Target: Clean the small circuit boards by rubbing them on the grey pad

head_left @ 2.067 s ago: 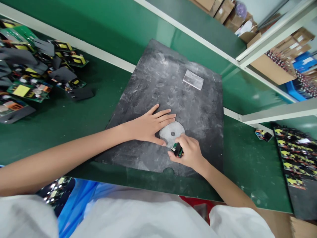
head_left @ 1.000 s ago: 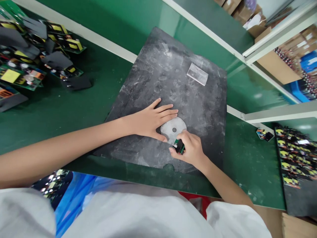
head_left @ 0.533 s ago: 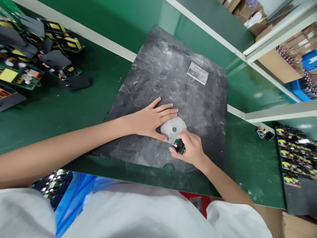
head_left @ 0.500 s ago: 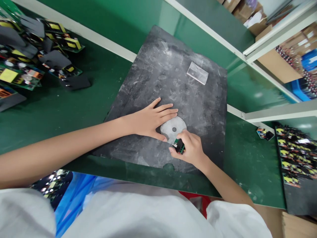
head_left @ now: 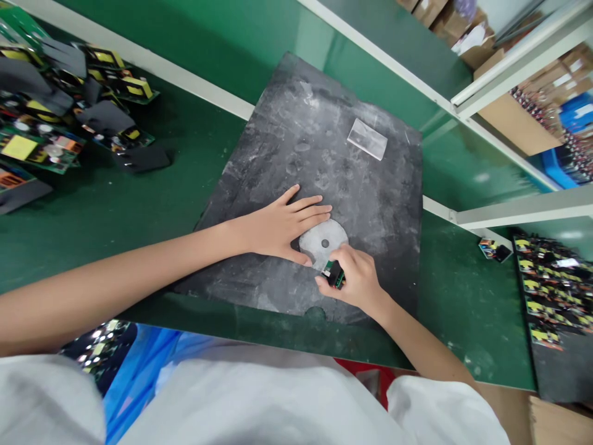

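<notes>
My left hand (head_left: 285, 225) lies flat on the black mat (head_left: 259, 179), fingers spread. Its thumb and fingertips rest at the left edge of a grey disc (head_left: 317, 238) with a hole in its middle. In my right hand (head_left: 359, 278) a small circuit board (head_left: 333, 274) with a black part is gripped between thumb and fingers. The board sits at the disc's near edge; whether it touches the disc I cannot tell. Part of the board is hidden by my fingers.
A flat grey rectangular plate (head_left: 367, 139) lies farther up the mat. Several circuit boards (head_left: 111, 123) with black sheets are piled at left. One small board (head_left: 495, 250) sits at right, beside a black tray (head_left: 563, 364) of boards. White frame bars (head_left: 523, 213) cross the right side.
Both hands, the disc and the board keep their places on the mat. The view has shifted very slightly.
</notes>
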`<action>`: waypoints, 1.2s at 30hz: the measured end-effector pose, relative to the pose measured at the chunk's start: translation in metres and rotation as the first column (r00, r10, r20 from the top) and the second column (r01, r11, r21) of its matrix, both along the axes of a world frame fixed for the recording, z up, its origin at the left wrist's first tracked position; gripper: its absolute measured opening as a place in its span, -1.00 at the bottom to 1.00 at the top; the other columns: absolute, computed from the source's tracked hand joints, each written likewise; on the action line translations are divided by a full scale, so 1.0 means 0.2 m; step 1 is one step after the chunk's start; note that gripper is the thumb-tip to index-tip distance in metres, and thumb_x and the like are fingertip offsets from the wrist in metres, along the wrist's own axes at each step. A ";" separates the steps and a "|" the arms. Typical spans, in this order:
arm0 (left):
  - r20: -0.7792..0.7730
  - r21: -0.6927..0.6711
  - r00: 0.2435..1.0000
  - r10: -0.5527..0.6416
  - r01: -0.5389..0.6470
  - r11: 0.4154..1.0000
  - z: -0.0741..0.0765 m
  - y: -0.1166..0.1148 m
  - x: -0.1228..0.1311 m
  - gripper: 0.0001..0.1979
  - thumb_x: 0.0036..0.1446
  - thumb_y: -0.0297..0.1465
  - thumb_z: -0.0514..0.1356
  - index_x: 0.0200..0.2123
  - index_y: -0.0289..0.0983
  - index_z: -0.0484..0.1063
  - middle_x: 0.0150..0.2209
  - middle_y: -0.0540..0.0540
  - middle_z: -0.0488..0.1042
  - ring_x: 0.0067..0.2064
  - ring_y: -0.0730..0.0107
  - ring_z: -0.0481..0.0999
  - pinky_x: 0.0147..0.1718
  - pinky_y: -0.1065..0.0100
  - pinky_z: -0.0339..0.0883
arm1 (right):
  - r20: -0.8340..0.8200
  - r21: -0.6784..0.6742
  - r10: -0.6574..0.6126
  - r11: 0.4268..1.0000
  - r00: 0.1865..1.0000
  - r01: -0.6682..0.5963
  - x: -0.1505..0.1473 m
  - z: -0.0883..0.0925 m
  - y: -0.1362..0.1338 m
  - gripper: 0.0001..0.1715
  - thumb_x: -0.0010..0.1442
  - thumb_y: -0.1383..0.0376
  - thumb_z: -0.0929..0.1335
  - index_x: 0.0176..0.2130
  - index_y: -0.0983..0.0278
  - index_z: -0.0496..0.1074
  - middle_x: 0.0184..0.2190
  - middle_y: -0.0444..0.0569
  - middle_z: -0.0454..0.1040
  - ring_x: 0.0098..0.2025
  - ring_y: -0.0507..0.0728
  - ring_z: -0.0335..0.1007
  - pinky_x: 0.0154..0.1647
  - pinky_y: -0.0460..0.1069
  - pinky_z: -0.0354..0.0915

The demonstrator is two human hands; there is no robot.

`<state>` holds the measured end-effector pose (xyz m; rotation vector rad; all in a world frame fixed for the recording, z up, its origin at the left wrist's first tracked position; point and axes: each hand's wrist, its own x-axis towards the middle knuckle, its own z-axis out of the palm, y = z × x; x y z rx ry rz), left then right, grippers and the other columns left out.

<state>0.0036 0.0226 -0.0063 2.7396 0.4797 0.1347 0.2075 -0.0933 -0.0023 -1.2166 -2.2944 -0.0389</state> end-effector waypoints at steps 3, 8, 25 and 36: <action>0.001 -0.002 1.000 0.002 -0.002 1.000 0.00 0.00 0.00 -0.07 0.16 0.18 -0.02 0.39 -0.27 -0.15 0.40 -0.14 -0.08 0.42 0.05 -0.21 0.30 -0.03 -0.65 | 0.004 0.000 -0.008 1.000 1.000 0.008 0.00 0.00 0.00 -0.71 0.22 0.07 0.26 -0.36 0.24 0.23 -0.57 -0.19 0.19 -0.60 -0.03 0.09 -0.58 -0.11 0.10; 0.019 0.001 1.000 -0.002 0.002 1.000 -0.01 0.00 0.00 -0.06 0.15 0.18 0.00 0.39 -0.29 -0.14 0.39 -0.15 -0.05 0.41 0.03 -0.18 0.30 -0.06 -0.62 | -0.001 -0.003 -0.007 1.000 1.000 0.007 0.01 -0.01 0.00 -0.70 0.22 0.07 0.27 -0.36 0.25 0.24 -0.58 -0.20 0.19 -0.60 -0.03 0.08 -0.58 -0.11 0.09; 0.052 -0.014 0.999 0.012 -0.011 1.000 -0.01 0.00 -0.01 -0.05 0.16 0.20 -0.04 0.40 -0.30 -0.16 0.38 -0.19 -0.04 0.41 0.01 -0.14 0.31 -0.06 -0.59 | 0.193 0.046 -0.079 0.996 0.978 0.071 -0.04 0.05 -0.03 -0.69 0.19 0.08 0.26 -0.44 0.24 0.26 -0.59 -0.16 0.24 -0.57 0.00 0.16 -0.55 -0.09 0.07; 0.030 0.018 0.999 0.013 -0.014 1.000 0.00 0.00 0.00 -0.06 0.18 0.20 -0.10 0.39 -0.33 -0.15 0.38 -0.21 -0.03 0.41 0.08 -0.15 0.31 0.01 -0.63 | 0.176 0.010 -0.087 0.996 0.981 0.087 -0.01 0.06 0.00 -0.72 0.18 0.12 0.29 -0.43 0.26 0.26 -0.58 -0.16 0.24 -0.57 0.00 0.18 -0.56 -0.09 0.03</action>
